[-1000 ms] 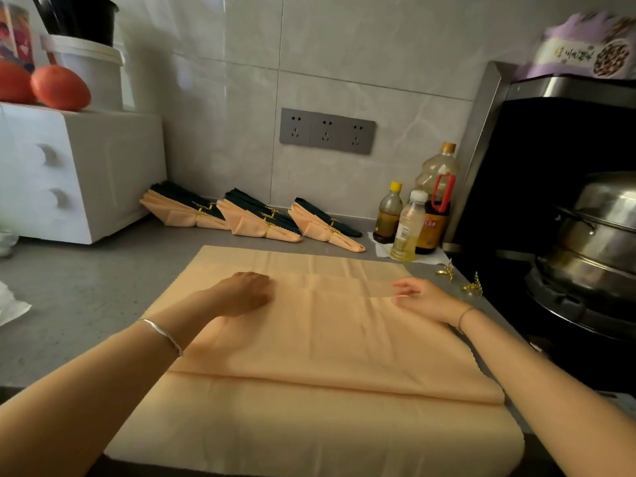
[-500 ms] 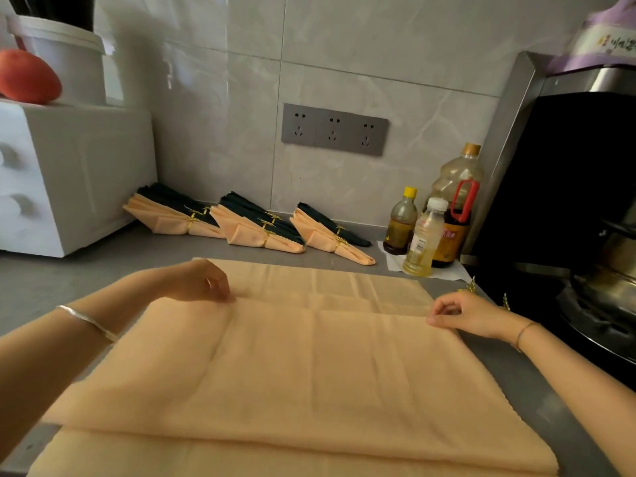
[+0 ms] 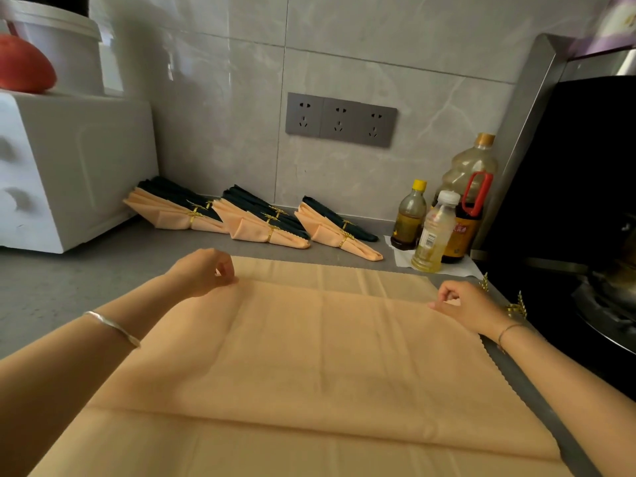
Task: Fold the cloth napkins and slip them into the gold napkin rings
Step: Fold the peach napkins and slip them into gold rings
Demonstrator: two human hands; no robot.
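My left hand [image 3: 201,273] and right hand [image 3: 471,306] pinch the napkin [image 3: 309,356] at its far corners; pulling unevenly can make the fold crooked.

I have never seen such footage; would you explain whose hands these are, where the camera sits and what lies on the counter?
No machine here: a person works with bare hands, filmed by one wide-angle camera on their head, looking down. The left hand and right hand each pinch the folded edge of a large peach cloth napkin spread on the grey counter. By the tiled wall lie finished folded napkins in gold rings; loose gold leaf-shaped napkin rings wait beside the right wrist.
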